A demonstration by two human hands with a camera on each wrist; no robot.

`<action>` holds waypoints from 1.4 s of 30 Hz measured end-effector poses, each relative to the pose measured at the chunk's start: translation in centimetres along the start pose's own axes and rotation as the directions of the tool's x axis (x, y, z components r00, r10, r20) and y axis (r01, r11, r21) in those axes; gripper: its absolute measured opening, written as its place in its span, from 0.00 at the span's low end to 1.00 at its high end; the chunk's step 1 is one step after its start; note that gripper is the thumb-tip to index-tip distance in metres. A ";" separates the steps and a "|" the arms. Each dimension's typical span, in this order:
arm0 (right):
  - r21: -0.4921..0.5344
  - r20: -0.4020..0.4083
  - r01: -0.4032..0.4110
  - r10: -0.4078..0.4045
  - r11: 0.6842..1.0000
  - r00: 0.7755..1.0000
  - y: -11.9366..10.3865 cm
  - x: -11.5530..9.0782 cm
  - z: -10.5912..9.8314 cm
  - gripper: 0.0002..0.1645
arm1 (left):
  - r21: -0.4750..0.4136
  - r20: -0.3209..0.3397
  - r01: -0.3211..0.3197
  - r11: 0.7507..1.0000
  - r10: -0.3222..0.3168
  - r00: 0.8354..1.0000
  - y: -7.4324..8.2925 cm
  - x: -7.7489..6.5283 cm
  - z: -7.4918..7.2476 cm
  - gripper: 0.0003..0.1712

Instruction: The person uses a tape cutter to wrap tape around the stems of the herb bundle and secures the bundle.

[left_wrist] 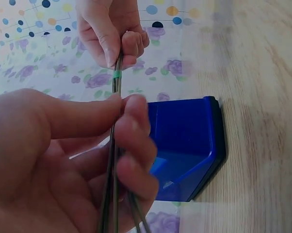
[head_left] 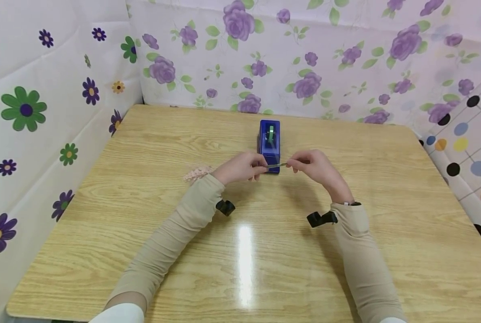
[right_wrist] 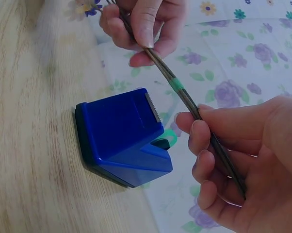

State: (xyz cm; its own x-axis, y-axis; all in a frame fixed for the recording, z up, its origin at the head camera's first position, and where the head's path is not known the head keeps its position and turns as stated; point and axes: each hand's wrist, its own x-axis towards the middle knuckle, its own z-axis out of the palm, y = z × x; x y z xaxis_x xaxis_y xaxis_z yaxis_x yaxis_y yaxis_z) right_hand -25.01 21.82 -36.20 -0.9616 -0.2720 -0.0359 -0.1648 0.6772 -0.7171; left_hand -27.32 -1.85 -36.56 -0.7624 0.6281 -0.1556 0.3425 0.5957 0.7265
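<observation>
My left hand (head_left: 243, 168) pinches a bundle of thin dark stems (left_wrist: 115, 104) between thumb and fingers. The bundle's other end lies in the fingers of my right hand (head_left: 314, 167). Between the hands, a narrow band of green tape (right_wrist: 176, 84) wraps the stems. Just beyond them on the table stands a blue tape dispenser (right_wrist: 119, 124) with a toothed metal edge, and a green tape roll (head_left: 271, 133) sits inside it. By my left wrist in the head view shows a pale pink, fluffy clump (head_left: 198, 173); whether it joins the stems is hidden by the hand.
The wood-grain table (head_left: 143, 224) spreads out around both arms. Behind it hangs a white sheet with purple flowers (head_left: 238, 20), and patterned sheets also border the left and right sides. A black wrist camera (head_left: 225, 207) sticks out below the left sleeve, another (head_left: 321, 219) beside the right.
</observation>
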 end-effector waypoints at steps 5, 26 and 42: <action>-0.018 -0.029 0.023 -0.024 1.000 0.999 -0.1 -0.1 0.1 0.14 | 0.014 -0.070 0.057 0.998 -0.055 0.996 0.1 -0.1 0.0 0.22; -0.103 -0.009 0.015 -0.016 0.995 1.000 -0.5 0.3 0.4 0.18 | 0.146 -0.227 0.065 0.987 -0.031 0.973 0.6 -0.1 0.3 0.05; -0.045 -0.093 -0.004 -0.001 0.999 0.996 -0.5 0.0 0.7 0.14 | 0.069 -0.270 0.048 0.996 -0.028 0.962 0.6 -0.4 0.1 0.11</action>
State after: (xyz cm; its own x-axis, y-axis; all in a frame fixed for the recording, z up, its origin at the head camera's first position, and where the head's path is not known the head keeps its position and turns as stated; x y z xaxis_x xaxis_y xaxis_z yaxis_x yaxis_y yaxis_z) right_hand -24.81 20.99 -36.40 -0.9778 -0.2074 0.0296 -0.1710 0.7085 -0.6847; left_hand -26.77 -1.67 -36.21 -0.8916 0.4527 0.0110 0.3424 0.6581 0.6706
